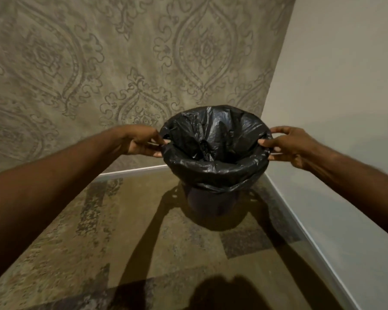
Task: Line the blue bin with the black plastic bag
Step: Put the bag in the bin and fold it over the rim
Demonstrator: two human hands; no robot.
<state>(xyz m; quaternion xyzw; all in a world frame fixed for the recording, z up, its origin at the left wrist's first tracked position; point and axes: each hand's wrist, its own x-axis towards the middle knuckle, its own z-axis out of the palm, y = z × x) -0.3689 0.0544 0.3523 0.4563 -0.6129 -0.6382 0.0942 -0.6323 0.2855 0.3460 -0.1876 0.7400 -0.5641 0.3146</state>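
Note:
The black plastic bag [215,168] sits inside the bin, its mouth folded outward over the whole rim and hanging partway down the sides. Only the dark lower part of the blue bin [208,204] shows beneath the bag. The bin stands on the floor in a room corner. My left hand [141,142] pinches the folded bag edge at the rim's left side. My right hand [287,145] pinches the bag edge at the rim's right side. Crumpled plastic fills the inside, hiding the bin's bottom.
A patterned wallpaper wall [99,63] stands behind the bin and a plain wall [345,108] to its right, both with a white baseboard [311,238]. The floor [121,242] is glossy patterned tile with dark shadows of my arms.

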